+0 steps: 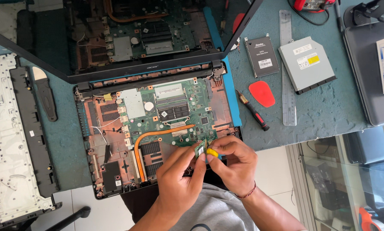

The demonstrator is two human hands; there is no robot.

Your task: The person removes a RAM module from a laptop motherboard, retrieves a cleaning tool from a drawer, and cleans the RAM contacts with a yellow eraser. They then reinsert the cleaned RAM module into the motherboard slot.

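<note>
An opened laptop base [110, 128] lies in front of me with its green motherboard [179, 107] and a copper heat pipe [158, 134] exposed. My left hand [179, 177] pinches a small green circuit card [200, 149] just above the base's near right corner. My right hand [234, 164] holds a small yellow tool [212, 152] against that card. Both hands meet over the base's front edge. The laptop's dark screen [128, 38] stands open behind and mirrors the board.
A red-handled screwdriver [254, 112], a red pick [262, 93], a clear ruler [288, 68], a slim drive [262, 55] and an optical drive [306, 63] lie right of the laptop. A removed keyboard cover [8, 141] lies left. A grey laptop [371, 72] sits far right.
</note>
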